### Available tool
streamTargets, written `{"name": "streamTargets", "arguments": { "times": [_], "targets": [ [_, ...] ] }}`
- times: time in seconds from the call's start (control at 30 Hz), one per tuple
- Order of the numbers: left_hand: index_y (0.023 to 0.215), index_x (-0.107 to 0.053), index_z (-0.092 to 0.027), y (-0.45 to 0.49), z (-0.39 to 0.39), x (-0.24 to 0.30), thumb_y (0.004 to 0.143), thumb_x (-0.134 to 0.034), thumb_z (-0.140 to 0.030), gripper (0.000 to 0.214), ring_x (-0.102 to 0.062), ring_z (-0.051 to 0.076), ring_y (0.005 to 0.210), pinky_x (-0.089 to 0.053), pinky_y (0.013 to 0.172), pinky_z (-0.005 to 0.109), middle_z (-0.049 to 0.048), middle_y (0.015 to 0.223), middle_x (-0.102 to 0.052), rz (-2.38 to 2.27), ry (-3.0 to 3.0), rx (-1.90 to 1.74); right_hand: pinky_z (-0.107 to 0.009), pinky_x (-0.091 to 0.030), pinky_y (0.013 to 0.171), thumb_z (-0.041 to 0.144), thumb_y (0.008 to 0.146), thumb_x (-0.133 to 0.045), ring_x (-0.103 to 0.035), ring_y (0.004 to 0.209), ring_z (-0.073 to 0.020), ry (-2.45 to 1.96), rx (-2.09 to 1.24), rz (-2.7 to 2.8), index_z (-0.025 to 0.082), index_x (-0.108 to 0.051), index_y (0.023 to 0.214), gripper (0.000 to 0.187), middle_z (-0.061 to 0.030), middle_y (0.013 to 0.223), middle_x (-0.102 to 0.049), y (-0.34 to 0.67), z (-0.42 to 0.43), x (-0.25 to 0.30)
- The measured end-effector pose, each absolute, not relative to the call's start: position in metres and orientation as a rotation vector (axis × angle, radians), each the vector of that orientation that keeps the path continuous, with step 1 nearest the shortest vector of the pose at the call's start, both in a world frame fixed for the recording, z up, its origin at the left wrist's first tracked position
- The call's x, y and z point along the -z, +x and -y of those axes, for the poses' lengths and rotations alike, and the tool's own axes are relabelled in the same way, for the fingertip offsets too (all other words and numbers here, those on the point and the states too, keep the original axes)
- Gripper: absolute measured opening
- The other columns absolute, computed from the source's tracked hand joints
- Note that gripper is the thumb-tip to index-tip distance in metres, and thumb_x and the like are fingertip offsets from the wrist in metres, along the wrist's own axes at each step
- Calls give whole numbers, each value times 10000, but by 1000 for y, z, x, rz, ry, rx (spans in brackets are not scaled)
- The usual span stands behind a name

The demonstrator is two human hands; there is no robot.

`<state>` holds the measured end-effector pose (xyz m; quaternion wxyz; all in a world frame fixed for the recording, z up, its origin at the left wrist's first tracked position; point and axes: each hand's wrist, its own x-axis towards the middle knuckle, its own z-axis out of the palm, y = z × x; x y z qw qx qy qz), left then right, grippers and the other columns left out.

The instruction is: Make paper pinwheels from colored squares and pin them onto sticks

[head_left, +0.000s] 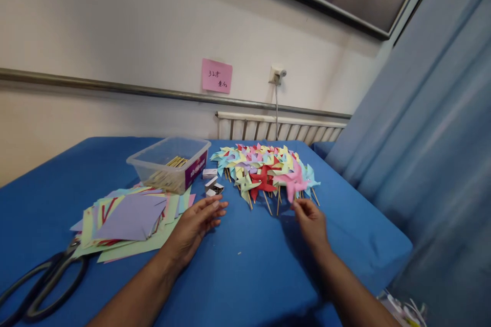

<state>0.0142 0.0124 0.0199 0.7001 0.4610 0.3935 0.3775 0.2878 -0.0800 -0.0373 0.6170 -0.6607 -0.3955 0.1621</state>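
Observation:
My right hand (311, 222) pinches the stick of a pink paper pinwheel (293, 182) at the front right of a pile of pinwheels (253, 155) in several colours. Among them, a red pinwheel (263, 182) and a pale green one (245, 184) lie at the front, sticks pointing towards me. My left hand (199, 219) hovers over the table with its fingers apart and nothing in them. Just beyond its fingertips sits a small opened box (213, 187) with tiny dark and shiny pieces, too small to make out. A second small white box (209, 173) is behind it.
A clear plastic tub (153, 156) with thin sticks stands at the back left. Before it lies a stack of coloured paper sheets (132, 217), with large black-handled scissors (49, 278) beside it. All rest on a blue-covered table (245, 286); a blue curtain (433, 153) hangs at the right.

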Motion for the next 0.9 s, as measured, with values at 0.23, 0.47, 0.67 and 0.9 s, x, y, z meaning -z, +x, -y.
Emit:
{"name": "streamTargets", "arguments": {
  "times": [0.23,0.47,0.67,0.9],
  "targets": [
    [1047,-625,-169,20,-15,-8,729,-691,-348,372,-618,132,748,-482,652,227,103,1016,-674,-896,1102,-748,-312,-411,632,479,776,-469,-615,701,-236,-2088,-18,796,144,-682,854,404,-107,822,-708,391,102,56],
    [1020,-626,-172,22,-21,-1,729,-685,-363,353,-599,115,706,-474,644,221,66,945,-683,-953,1105,-671,-289,-407,622,431,776,-473,-638,734,-232,-2194,-50,860,184,-706,847,347,-76,839,-723,402,90,62],
    [1021,-615,-162,24,-20,-4,732,-681,-362,358,-587,108,699,-473,640,221,62,935,-679,-1004,1142,-624,-285,-415,645,409,782,-475,-637,776,-225,-2233,-49,887,200,-707,866,324,-62,864,-717,405,84,63],
    [1008,-606,-156,25,-19,-5,731,-679,-353,347,-587,107,700,-472,643,221,60,918,-677,-994,1176,-598,-291,-423,643,405,772,-492,-630,733,-212,-2211,-18,884,194,-684,849,295,-57,842,-707,401,86,65]
  ]
}}
